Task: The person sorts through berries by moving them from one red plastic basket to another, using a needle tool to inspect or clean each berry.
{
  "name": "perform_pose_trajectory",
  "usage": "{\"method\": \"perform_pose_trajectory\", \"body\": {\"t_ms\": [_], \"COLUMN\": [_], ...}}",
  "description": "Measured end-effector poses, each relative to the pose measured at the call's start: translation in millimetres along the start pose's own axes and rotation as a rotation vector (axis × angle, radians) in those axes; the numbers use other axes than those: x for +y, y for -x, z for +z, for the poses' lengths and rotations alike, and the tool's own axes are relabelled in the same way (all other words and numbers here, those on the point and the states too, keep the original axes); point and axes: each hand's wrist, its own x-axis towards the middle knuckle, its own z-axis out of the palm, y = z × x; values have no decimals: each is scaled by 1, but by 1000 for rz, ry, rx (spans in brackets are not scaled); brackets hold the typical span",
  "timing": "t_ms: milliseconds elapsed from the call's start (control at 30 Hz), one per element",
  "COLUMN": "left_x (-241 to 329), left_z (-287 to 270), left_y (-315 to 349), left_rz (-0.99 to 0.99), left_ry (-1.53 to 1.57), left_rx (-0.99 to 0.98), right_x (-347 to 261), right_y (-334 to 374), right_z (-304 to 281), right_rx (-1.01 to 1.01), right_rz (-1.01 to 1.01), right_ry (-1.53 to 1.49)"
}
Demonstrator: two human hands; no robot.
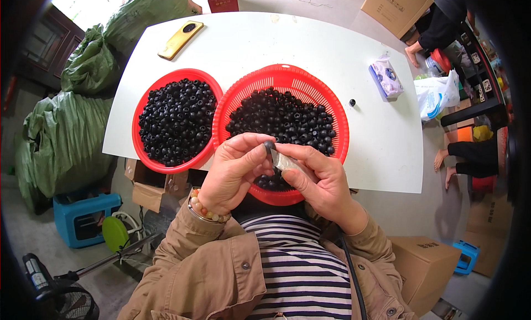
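In front of my chest, my left hand (232, 168) pinches a small round black part (269, 145) between thumb and fingers. Wrapped in the fingers of my right hand (326, 187) is a small blade with a pale, wrapped-looking handle (292, 164); its tip meets the black part, though the exact contact is hard to make out. Both hands hover over the near side of a red slotted basket (342, 120), which holds many similar black parts (282, 115). Beside it on the left, a red basin (136, 123) is heaped with more black parts (177, 120), many showing a hole.
On the white table (243, 43) lie a yellow-backed phone (180, 40), a purple tissue pack (387, 79) and one loose black part (352, 102). Green sacks (66, 143), a blue stool (86, 217) and a fan (72, 300) stand left. Cartons (423, 267) and other people's legs (470, 159) are right.
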Motion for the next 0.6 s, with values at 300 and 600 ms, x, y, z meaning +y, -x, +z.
{"method": "perform_pose_trajectory", "body": {"t_ms": [300,600], "left_x": [0,-3], "left_z": [2,1], "left_y": [1,0], "left_rz": [12,79], "left_ry": [-9,-38], "left_rx": [25,25], "right_x": [0,4], "right_y": [1,0], "right_z": [1,3], "right_rx": [-1,16], "right_rz": [1,29], "right_ry": [-11,-109]}}
